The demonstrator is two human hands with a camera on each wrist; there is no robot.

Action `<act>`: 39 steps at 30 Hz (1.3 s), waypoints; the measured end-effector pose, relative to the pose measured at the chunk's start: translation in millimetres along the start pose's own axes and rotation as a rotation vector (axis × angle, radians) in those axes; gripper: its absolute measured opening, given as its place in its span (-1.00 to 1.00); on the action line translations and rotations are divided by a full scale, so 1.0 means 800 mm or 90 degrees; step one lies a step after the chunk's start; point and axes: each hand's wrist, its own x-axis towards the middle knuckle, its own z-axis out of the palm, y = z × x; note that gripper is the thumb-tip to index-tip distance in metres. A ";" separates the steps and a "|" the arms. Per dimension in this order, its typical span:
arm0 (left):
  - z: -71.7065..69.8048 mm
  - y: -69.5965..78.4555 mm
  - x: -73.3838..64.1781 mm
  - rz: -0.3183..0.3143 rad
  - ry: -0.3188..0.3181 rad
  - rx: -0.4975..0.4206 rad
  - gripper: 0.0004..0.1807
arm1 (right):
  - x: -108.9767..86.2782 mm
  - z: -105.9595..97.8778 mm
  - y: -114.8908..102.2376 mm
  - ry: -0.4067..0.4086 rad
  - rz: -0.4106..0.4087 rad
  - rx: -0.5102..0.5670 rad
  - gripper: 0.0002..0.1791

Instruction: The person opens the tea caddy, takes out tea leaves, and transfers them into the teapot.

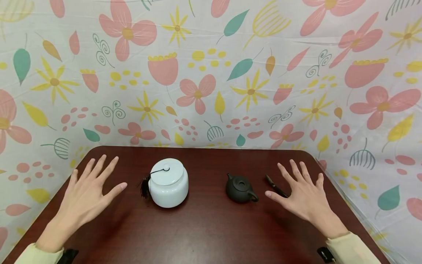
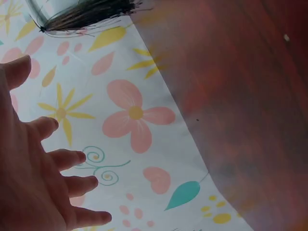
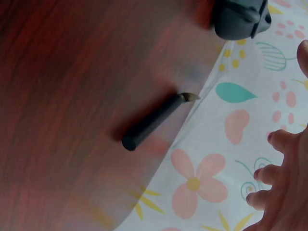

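Observation:
My left hand [image 1: 86, 196] hovers spread over the table's left side, holding nothing. To its right stands a white lidded ceramic jar [image 1: 169, 189], with a black tassel [image 1: 145, 186] hanging from a cord on the lid knob. My right hand [image 1: 304, 198] is also spread and holds nothing. Its thumb points toward a small black teapot [image 1: 239, 188], apart from it. Partly behind that hand lies a slim black-handled tool [image 3: 154, 120] with a short brownish, brush-like tip. In the left wrist view, the fingers [image 2: 72, 159] of my left hand are extended.
All the objects are on a dark reddish-brown wooden table [image 1: 197, 231] with rounded far corners. A white cloth [image 1: 211, 110] printed with flowers and leaves hangs behind the table and along its sides. A pale sleeve [image 1: 352, 249] covers my right forearm.

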 end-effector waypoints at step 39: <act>0.023 0.106 -0.050 0.041 0.045 -0.263 -0.36 | -0.001 0.020 -0.045 0.014 -0.076 0.165 0.04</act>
